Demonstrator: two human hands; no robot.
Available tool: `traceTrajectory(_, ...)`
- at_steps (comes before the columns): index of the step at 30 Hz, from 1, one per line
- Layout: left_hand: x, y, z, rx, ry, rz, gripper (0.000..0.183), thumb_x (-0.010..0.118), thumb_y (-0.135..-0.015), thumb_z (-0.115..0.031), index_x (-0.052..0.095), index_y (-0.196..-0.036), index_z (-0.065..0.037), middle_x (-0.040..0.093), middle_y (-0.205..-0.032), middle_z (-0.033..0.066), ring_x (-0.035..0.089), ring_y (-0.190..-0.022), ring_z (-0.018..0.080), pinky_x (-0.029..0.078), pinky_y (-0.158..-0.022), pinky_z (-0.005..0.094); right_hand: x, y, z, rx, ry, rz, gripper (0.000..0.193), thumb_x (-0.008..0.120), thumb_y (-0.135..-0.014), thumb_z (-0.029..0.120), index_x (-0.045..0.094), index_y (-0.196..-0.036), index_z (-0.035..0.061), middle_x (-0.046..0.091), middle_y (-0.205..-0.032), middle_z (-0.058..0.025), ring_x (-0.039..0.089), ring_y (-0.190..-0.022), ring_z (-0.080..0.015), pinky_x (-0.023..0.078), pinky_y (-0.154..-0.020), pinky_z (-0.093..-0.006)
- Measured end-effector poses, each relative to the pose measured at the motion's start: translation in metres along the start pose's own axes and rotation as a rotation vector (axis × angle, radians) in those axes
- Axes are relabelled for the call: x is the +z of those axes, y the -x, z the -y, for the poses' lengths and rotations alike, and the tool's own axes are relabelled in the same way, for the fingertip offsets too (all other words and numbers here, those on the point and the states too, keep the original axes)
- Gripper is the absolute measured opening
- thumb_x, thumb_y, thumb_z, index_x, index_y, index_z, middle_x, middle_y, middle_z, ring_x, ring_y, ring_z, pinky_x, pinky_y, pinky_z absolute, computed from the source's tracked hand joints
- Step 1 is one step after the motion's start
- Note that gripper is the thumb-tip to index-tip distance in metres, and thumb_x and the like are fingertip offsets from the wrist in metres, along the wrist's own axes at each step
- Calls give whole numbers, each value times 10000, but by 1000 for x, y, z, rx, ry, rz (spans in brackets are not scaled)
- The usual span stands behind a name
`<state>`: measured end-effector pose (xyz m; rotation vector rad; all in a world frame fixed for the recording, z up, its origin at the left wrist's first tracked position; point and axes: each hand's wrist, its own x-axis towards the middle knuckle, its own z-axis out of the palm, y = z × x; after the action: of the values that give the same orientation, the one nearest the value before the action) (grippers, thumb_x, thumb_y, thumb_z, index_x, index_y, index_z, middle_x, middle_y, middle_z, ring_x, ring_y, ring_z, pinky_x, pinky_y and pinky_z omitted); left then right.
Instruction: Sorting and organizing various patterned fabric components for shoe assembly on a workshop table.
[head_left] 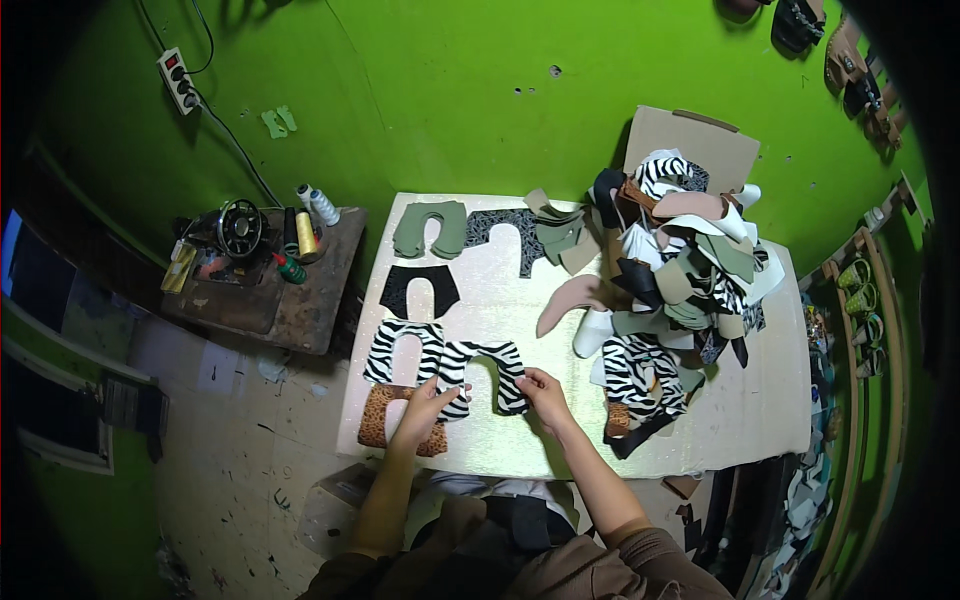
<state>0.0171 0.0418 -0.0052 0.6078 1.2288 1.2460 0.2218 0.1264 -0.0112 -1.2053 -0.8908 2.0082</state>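
Note:
Between my two hands is a zebra-print, U-shaped cut piece [512, 382], its arch pointing away from me, at the front middle of the table. My left hand [424, 410] pinches its left leg, and my right hand [545, 396] grips its right leg at the outer edge. Left of it, a similar zebra-print piece [382, 354] lies flat. Partly covered by my left hand and wrist is a brown leopard-print piece [374, 418]. Farther back lie a black U-shaped piece [447, 288], a stack of olive-green ones [410, 232] and a grey-black patterned one [529, 250].
A tall mixed heap of cut pieces [680, 285] fills the table's right side, a cardboard box flap [648, 140] behind it. Another zebra-print bundle [622, 372] lies at its front. Left stands a sewing machine [238, 232] with thread cones [322, 207]. Sandals [858, 275] hang at right.

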Motion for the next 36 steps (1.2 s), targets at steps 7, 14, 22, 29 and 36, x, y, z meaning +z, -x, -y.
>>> traceTrajectory(7, -94, -8, -19, 125, -477, -122, 221, 574, -855, -108, 557, -1030, 26, 589, -875, 11, 506, -770, 59, 417, -676, 220, 75, -33, -30, -97, 163, -45, 273, 579, -820, 21, 539, -1085, -28, 590, -784, -37, 533, -677, -84, 434, -611, -207)
traceTrajectory(14, -150, -30, -37, 128, -823, -257, 335, 648, -782, -223, 569, -938, 63, 604, -775, 107, 547, -698, 153, 437, -627, 296, 127, -61, -45, -273, 530, -154, 294, 570, -817, 60, 538, -1107, 30, 541, -722, -1, 499, -645, -76, 435, -588, -224)
traceTrajectory(22, -142, -42, -55, 12, -1183, -299, 385, 635, -757, -356, 582, -928, -15, 627, -894, 175, 607, -833, 338, 473, -688, 411, 139, -61, -38, -308, 705, -309, 295, 580, -803, 89, 550, -1093, 41, 584, -735, -61, 562, -655, -129, 466, -606, -264)
traceTrajectory(29, -147, -51, -53, 140, -1208, -309, 397, 628, -764, -375, 543, -779, 13, 591, -699, 188, 592, -687, 358, 448, -600, 417, 143, -63, -39, -319, 742, -361, 348, 592, -786, 125, 529, -1115, 31, 605, -762, -114, 600, -668, -201, 486, -633, -308)
traceTrajectory(36, -143, -49, -55, 149, -1261, -377, 555, 603, -765, -447, 511, -1013, 41, 544, -1009, 252, 566, -891, 402, 473, -758, 432, 148, -60, -38, -327, 1078, -513, 519, 604, -758, 206, 439, -1190, -28, 540, -1030, -216, 524, -982, -357, 435, -838, -415)
